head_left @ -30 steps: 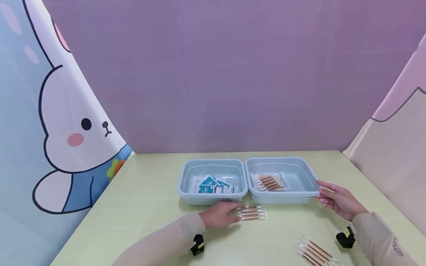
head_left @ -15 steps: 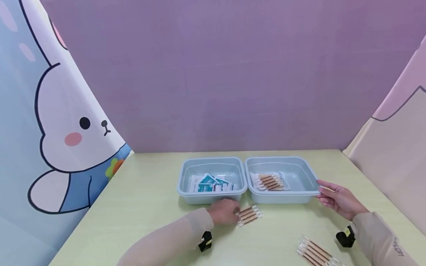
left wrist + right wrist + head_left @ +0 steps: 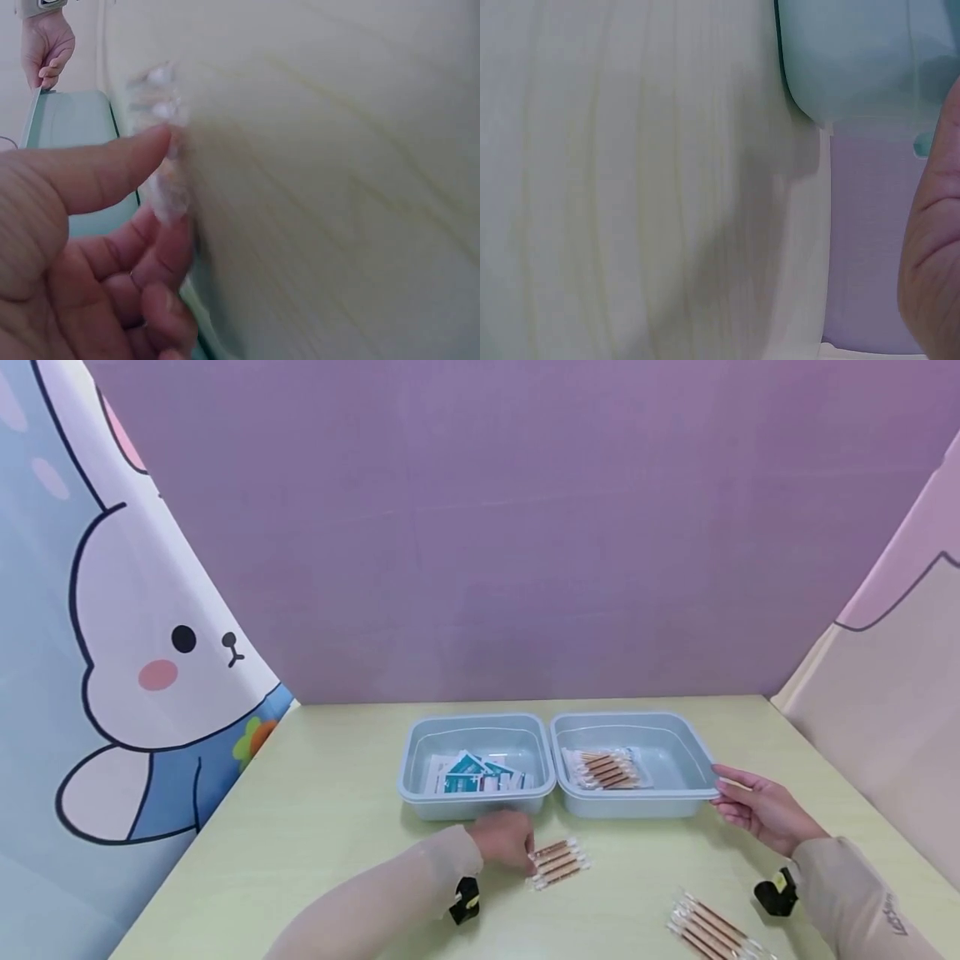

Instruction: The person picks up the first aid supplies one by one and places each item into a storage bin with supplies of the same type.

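Note:
My left hand (image 3: 504, 839) pinches one end of a clear-wrapped pack of cotton swabs (image 3: 558, 864) with brown sticks, low over the table before the bins. In the left wrist view the thumb (image 3: 112, 171) lies over the blurred pack (image 3: 171, 199), with fingers behind it. My right hand (image 3: 768, 814) grips the front right corner of the right light-blue bin (image 3: 675, 807) between thumb and fingers. That bin contains a pack of cotton swabs (image 3: 609, 771) on its left side. In the right wrist view only the thumb side (image 3: 934, 247) shows, beside the bin (image 3: 847, 67).
Left of it, nearly touching, stands a matching bin (image 3: 450, 810) with teal and white sachets (image 3: 468, 777). Another pack of cotton swabs (image 3: 712, 928) lies on the pale wooden table (image 3: 315, 827) near its front right. A purple wall panel (image 3: 480, 568) rises behind.
My left hand has shifted slightly right and toward me, and the swab pack in it has turned from level to slanted. The right hand stays on the bin's corner.

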Demonstrator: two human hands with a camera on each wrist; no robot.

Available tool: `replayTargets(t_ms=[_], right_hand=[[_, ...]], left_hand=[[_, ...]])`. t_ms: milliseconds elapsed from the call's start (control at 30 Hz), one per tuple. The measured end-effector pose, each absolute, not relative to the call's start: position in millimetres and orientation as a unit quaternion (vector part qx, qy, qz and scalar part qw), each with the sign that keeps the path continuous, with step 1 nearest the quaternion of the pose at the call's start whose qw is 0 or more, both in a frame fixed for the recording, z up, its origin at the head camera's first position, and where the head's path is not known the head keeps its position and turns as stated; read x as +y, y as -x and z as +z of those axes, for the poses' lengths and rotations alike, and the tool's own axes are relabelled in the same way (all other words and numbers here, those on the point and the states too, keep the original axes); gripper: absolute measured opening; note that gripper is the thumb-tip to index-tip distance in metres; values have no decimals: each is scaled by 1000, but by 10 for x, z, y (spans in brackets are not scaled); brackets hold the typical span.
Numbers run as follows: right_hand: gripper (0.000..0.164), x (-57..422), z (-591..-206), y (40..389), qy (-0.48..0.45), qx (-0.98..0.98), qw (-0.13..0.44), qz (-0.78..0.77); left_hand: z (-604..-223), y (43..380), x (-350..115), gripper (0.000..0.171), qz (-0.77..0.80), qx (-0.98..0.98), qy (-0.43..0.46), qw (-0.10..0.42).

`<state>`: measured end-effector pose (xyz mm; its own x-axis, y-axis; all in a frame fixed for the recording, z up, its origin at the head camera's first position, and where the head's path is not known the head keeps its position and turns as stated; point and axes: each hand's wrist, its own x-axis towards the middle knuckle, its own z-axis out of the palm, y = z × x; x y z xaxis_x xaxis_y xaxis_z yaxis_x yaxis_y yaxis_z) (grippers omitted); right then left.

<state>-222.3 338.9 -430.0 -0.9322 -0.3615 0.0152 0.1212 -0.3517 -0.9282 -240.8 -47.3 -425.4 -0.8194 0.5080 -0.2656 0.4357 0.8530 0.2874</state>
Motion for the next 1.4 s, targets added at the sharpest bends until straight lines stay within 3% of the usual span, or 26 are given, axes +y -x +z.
replayTargets(t_ms=[200,667,833,1200,1400], right_hand=[[34,3366,-4325,2222,110,550,158,-813],[33,3403,-4290,2219,102,550,162,-813],[33,3418,-4269,2222,102,552,162,-811],[33,3401,-4297,2223,101,542,164,-818],[34,3408,-4309,2227,107,542,165,-817]], left_hand=[[-4248,2391,-504,22,115,940,-247,204],[-4188,2370,-486,17,176,918,-286,210],[-4236,2404,-530,20,230,912,-262,218],[-4220,2446,-556,18,386,876,-209,201],[-4171,2388,-501,19,436,866,-181,166]])
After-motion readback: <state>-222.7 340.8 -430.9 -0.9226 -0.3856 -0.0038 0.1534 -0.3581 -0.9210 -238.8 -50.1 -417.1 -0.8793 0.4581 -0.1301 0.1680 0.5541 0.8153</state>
